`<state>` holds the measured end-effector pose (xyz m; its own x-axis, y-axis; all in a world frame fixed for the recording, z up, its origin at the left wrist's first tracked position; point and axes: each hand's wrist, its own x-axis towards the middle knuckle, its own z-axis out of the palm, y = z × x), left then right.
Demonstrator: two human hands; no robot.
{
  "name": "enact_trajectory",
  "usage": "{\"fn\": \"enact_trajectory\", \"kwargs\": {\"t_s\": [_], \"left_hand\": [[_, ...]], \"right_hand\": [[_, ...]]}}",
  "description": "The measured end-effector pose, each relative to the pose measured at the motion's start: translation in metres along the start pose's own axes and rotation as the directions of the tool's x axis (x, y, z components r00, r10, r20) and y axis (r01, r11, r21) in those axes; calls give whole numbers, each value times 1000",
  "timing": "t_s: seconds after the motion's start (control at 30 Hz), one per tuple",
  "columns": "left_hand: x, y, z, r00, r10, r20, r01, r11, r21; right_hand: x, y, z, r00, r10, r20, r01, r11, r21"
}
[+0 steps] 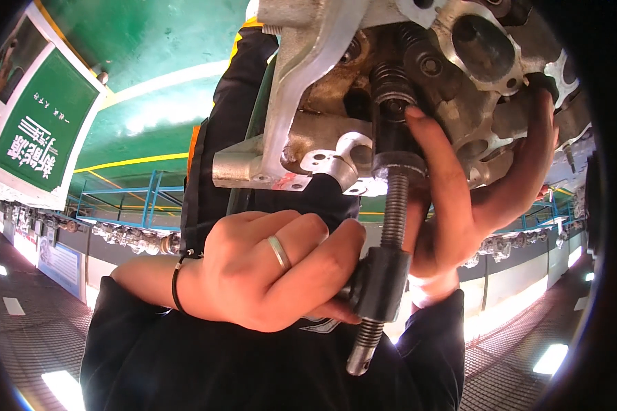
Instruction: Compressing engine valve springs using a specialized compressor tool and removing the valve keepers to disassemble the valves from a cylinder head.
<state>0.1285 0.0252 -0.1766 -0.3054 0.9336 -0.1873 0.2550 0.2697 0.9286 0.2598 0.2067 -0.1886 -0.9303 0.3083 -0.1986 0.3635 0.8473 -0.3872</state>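
Note:
A metal cylinder head (483,48) fills the upper right, with round ports and coil valve springs showing. A valve spring compressor (394,205) with a threaded rod stands against one valve spring (391,79), its black cup next to the coil. My left hand (274,270), a ring on one finger, is closed at the black sleeve low on the rod; its fingertips are partly hidden. My right hand (452,198) steadies the compressor, the index finger on the black cup and part of the hand behind the rod. Another right finger reaches to the head's far right edge.
A silver bracket end (236,168) of the casting juts out on the left. Beyond are a green floor (164,41) with yellow lines, blue railings (151,198), a green-and-white sign board (44,123) and rows of metal engine parts (134,236).

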Motion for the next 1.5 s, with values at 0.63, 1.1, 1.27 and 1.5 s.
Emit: {"fn": "enact_trajectory", "kwargs": {"t_s": [0.63, 1.1, 1.27, 1.5], "left_hand": [[4, 7, -2, 992, -92, 86, 97, 994, -58], [3, 6, -5, 993, -79, 90, 84, 995, -54], [3, 6, -5, 993, -83, 82, 87, 995, -50], [3, 4, -5, 994, -76, 79, 81, 994, -67]], "right_hand": [[3, -4, 5, 992, 118, 33, -123, 959, 255], [-3, -2, 13, 994, 104, -22, -95, 960, 263], [-4, -4, 22, 975, 135, -176, -73, 944, 322], [-7, -2, 21, 984, 120, -131, -69, 936, 344]]}}
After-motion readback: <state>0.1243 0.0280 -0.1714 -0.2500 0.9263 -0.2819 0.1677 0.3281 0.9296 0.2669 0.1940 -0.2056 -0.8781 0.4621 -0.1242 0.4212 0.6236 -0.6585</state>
